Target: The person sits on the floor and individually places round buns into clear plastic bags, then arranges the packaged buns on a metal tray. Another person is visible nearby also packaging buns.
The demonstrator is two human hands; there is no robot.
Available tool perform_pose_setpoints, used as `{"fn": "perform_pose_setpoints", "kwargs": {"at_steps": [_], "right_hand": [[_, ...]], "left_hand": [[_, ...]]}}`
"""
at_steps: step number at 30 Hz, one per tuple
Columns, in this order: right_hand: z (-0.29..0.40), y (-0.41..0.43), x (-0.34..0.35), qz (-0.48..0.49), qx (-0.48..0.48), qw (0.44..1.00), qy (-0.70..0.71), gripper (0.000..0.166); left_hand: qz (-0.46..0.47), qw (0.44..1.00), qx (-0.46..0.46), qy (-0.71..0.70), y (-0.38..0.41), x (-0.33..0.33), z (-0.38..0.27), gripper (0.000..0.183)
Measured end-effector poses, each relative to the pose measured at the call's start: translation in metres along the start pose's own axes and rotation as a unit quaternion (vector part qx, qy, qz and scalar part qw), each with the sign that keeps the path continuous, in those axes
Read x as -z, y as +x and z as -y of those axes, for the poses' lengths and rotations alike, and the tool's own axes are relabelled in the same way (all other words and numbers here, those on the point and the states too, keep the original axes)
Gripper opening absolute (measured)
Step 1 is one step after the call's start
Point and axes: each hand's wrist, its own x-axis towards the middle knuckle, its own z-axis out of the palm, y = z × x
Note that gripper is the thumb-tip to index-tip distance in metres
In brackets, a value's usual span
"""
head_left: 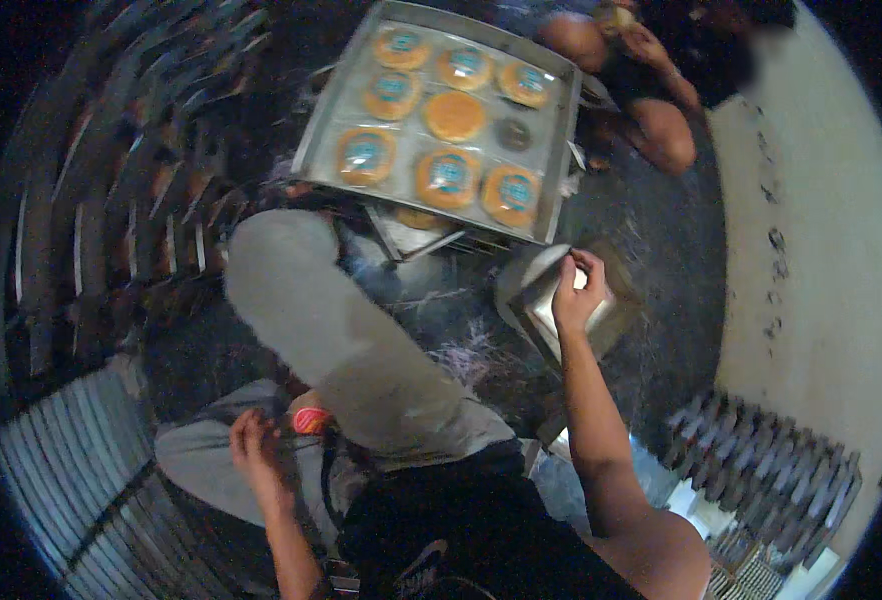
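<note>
A square metal tray (307, 150) holds several round orange-brown cakes or breads (453, 116), most under clear wrap with blue printing. One spot in it shows a dark round mark. Below the tray's right corner, my right hand (580, 289) is over an open box (534, 330) with pale contents, its thumb and fingers brought together; whether something thin is between them cannot be told. My left hand (255, 439) hangs over my lap with its fingers loosely curled and apart, near a red-pink object (310, 421) by my leg. It holds nothing that I can see.
Another person (662, 135) sits beyond the tray at the upper right, a hand holding a small pale item. A metal rack or stand is under the tray. Stacked dark slatted things (763, 465) are at the lower right, beside a pale wall (816, 225). Ribbed sheeting (80, 465) lies lower left.
</note>
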Motion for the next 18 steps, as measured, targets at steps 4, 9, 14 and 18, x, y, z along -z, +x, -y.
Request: {"fn": "perform_pose_setpoints", "kwargs": {"at_steps": [4,9,14,18], "right_hand": [[-0.158,-0.042,0.085,0.065,-0.044,0.940,-0.333,0.047],[-0.131,-0.049,0.053,0.125,-0.096,0.910,-0.383,0.029],[-0.164,-0.044,0.080,0.046,-0.049,0.933,-0.354,0.017],[-0.126,-0.041,0.077,0.032,0.005,0.910,-0.413,0.012]], "left_hand": [[0.054,0.998,0.034,0.022,0.004,-0.015,0.002,0.032],[0.084,0.989,-0.080,0.092,-0.008,-0.052,-0.047,0.033],[0.160,0.971,-0.135,0.116,-0.025,-0.092,-0.055,0.032],[0.179,0.957,-0.160,0.162,-0.042,-0.087,-0.054,0.031]]}}
